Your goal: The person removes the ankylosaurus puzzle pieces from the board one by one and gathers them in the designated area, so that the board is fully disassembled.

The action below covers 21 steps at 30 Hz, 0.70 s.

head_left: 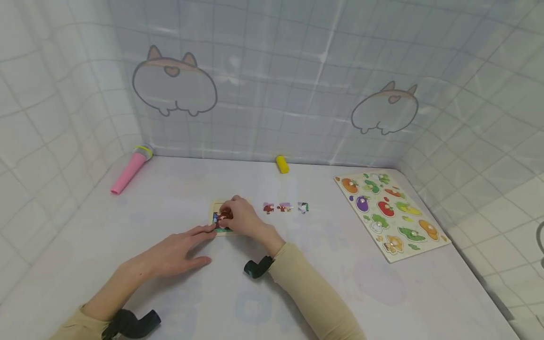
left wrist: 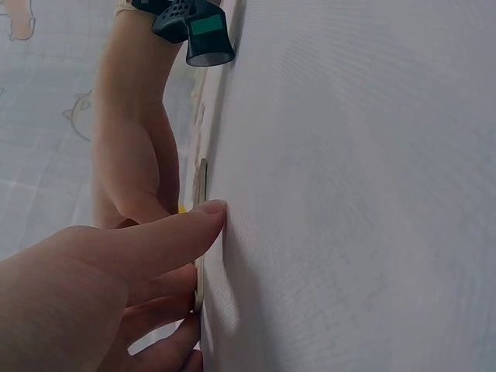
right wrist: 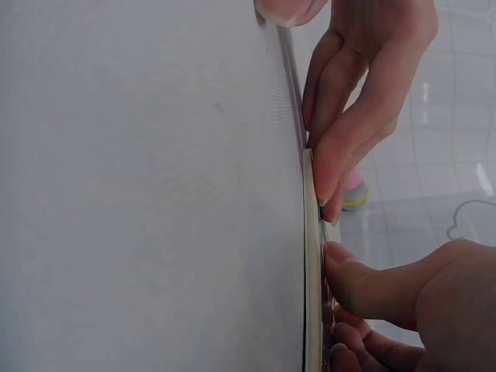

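Observation:
A small wooden jigsaw puzzle board (head_left: 217,233) with a colourful picture lies flat on the table. My right hand (head_left: 246,219) is over it, thumb and curled fingertips pinching a reddish-brown puzzle piece (head_left: 226,215) at the board's surface; the fingers hide part of it. From the left, my left hand (head_left: 172,252) reaches in with fairly straight fingers, their tips at the board's lower left edge and its thumb apart on the table. In the right wrist view the board (right wrist: 312,271) shows edge-on, with both hands' fingertips at its face. Three loose puzzle pieces (head_left: 284,208) lie in a row to the right.
A larger vegetable peg puzzle (head_left: 386,212) lies at the right side of the table. Toward the back left is a pink toy microphone (head_left: 129,171). A yellow cylinder (head_left: 282,164) lies near the back edge, before the grid-patterned curtain (head_left: 272,94).

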Each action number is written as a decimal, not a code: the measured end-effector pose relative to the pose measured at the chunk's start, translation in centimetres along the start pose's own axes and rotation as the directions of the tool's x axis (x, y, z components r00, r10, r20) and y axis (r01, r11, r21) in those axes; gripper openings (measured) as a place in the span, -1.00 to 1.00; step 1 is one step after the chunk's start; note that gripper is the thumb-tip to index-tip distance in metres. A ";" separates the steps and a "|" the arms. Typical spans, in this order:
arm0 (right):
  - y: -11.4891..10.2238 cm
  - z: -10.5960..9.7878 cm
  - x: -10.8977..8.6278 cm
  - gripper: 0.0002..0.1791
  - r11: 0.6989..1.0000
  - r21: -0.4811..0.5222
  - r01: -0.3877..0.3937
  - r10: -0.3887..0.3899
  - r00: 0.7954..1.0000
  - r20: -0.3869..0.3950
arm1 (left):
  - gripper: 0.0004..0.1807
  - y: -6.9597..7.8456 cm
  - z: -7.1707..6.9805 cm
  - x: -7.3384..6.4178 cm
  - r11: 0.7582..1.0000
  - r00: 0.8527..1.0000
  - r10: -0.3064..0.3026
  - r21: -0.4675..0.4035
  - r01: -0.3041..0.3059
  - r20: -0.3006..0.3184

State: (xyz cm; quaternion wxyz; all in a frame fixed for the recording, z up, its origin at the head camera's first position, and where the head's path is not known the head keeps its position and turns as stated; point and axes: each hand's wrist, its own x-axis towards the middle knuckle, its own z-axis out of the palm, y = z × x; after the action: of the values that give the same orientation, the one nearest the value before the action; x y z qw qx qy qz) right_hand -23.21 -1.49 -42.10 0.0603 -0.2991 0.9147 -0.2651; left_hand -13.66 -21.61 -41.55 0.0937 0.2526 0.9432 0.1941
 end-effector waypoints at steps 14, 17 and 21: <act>-0.1 0.3 0.1 -0.69 0.999 -0.049 -0.005 0.005 1.000 -0.001 | -0.27 0.1 -0.2 -0.2 1.000 1.000 -0.026 -0.004 0.026 0.014; -0.1 0.4 0.1 -0.69 0.998 -0.055 -0.009 0.009 1.000 0.000 | -0.27 0.1 -0.2 -0.1 1.000 1.000 -0.022 0.001 0.022 0.011; -0.1 0.5 0.1 -0.69 0.998 -0.058 -0.006 0.006 1.000 0.001 | -0.27 0.1 -0.1 -0.1 1.000 1.000 -0.014 0.007 0.014 0.005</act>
State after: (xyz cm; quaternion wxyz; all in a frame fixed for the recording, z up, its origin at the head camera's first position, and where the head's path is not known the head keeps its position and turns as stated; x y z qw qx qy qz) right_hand -23.09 -1.83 -42.48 0.0530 -0.2981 0.9229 -0.2379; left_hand -13.59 -21.62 -41.39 0.0968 0.2469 0.9454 0.1897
